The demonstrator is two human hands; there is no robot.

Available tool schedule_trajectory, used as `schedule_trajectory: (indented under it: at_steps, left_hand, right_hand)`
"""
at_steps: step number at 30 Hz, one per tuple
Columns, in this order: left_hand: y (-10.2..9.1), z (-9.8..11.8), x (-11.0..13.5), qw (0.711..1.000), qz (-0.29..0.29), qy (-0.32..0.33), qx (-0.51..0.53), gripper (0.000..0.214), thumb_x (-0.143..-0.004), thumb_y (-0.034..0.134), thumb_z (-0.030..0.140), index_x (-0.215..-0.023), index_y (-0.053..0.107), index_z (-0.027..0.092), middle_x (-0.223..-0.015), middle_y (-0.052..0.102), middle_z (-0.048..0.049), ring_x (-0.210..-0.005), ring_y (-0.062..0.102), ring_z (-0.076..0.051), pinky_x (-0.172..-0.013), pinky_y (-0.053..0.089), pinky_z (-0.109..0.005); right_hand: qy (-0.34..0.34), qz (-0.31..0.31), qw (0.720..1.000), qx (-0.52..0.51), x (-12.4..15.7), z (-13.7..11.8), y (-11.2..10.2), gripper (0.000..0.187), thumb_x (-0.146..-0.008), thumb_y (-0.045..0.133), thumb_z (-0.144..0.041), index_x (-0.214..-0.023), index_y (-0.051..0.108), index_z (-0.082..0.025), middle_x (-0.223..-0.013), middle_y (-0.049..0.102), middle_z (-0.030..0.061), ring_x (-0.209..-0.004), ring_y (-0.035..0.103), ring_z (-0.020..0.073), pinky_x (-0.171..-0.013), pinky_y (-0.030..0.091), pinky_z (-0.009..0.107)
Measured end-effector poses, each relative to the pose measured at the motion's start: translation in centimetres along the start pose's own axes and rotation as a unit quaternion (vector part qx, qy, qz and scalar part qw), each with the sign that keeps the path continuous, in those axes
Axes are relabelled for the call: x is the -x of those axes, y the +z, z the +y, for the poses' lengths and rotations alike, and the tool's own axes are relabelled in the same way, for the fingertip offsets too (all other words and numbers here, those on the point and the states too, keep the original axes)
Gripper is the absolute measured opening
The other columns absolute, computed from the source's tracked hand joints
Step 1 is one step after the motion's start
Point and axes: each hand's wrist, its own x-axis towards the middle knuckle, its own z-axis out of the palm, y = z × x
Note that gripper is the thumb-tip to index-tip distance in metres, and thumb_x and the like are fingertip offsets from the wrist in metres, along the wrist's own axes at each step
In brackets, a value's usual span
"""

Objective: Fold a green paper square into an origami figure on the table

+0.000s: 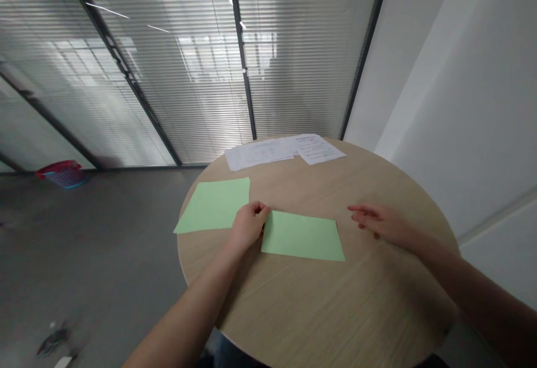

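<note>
can't read print (314, 148) on white papers (260, 154), too sm. can't see r hand (373, 222) sharply, blurred. can't see lower rt corner of l green sheet (213, 206), hidden under l hand (248, 222). can't id dk obj (52, 341) on flr (126, 245), too blurry, nor wht bit (64, 362) cut by btm edge. lose l forearm (193, 306) at btm edge, r forearm (465, 281) at rt edge.

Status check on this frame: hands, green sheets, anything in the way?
Left hand pinching right sheet at its far left corner. Right hand empty, off that sheet's right edge. Nothing seen blocking right sheet; left sheet beside it, papers farther back.
</note>
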Motion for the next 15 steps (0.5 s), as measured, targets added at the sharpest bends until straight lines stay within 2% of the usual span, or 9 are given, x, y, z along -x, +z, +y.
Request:
schedule_trajectory:
  at_steps: [3, 5, 8, 11, 15]
  left_hand:
    - [0.5, -0.2, 0.3, 0.997, -0.002, 0.031, -0.070, 0.017, -0.083, 0.066, 0.029, -0.069, 0.065, 0.020, -0.072, 0.069, -0.0067, -0.068, 0.060, -0.020, -0.064, 0.039, -0.029]
    - [0.5, -0.1, 0.5, 0.993, -0.006, 0.045, -0.105, 0.016, -0.084, 0.066, 0.024, -0.069, 0.066, 0.020, -0.074, 0.070, -0.0073, -0.069, 0.060, -0.021, -0.066, 0.038, -0.030]
    - [0.6, 0.0, 0.7, 0.990, -0.004, 0.054, -0.128, 0.019, -0.089, 0.062, 0.024, -0.071, 0.064, 0.020, -0.073, 0.069, -0.0069, -0.069, 0.059, -0.021, -0.066, 0.037, -0.030]
    - [0.9, -0.1, 0.9, 0.990, 0.008, 0.068, -0.120, 0.018, -0.095, 0.055, 0.026, -0.079, 0.063, 0.020, -0.077, 0.069, -0.0058, -0.072, 0.061, -0.021, -0.067, 0.038, -0.029]
    - [1.0, -0.2, 1.1, 0.988, 0.035, 0.133, -0.073, 0.019, -0.098, 0.049, 0.031, -0.086, 0.061, 0.021, -0.078, 0.067, -0.0028, -0.074, 0.061, -0.020, -0.069, 0.041, -0.028]
  right_hand:
    - [-0.110, 0.020, 0.989, 0.093, -0.9, 0.3, 2.6, 0.048, -0.089, 0.064, -0.042, -0.131, 0.072, -0.022, -0.132, 0.073, 0.0160, -0.116, 0.070, 0.0335, -0.098, 0.056, 0.050]
    - [-0.165, 0.023, 0.973, 0.159, -1.1, 0.0, 3.4, 0.044, -0.086, 0.070, -0.042, -0.125, 0.076, -0.022, -0.135, 0.071, 0.0165, -0.124, 0.066, 0.0379, -0.107, 0.050, 0.056]
    - [-0.196, 0.030, 0.962, 0.189, -1.1, -0.7, 3.9, 0.040, -0.085, 0.074, -0.046, -0.118, 0.080, -0.023, -0.133, 0.072, 0.0168, -0.124, 0.066, 0.0399, -0.109, 0.048, 0.058]
    - [-0.205, 0.076, 0.962, 0.166, -1.0, -1.4, 4.6, 0.041, -0.091, 0.068, -0.049, -0.122, 0.077, -0.023, -0.133, 0.072, 0.0161, -0.124, 0.066, 0.0377, -0.109, 0.048, 0.058]
    - [-0.212, 0.120, 0.963, 0.119, -1.2, -1.5, 5.6, 0.040, -0.094, 0.065, -0.047, -0.124, 0.074, -0.023, -0.129, 0.073, 0.0162, -0.124, 0.066, 0.0369, -0.111, 0.047, 0.058]
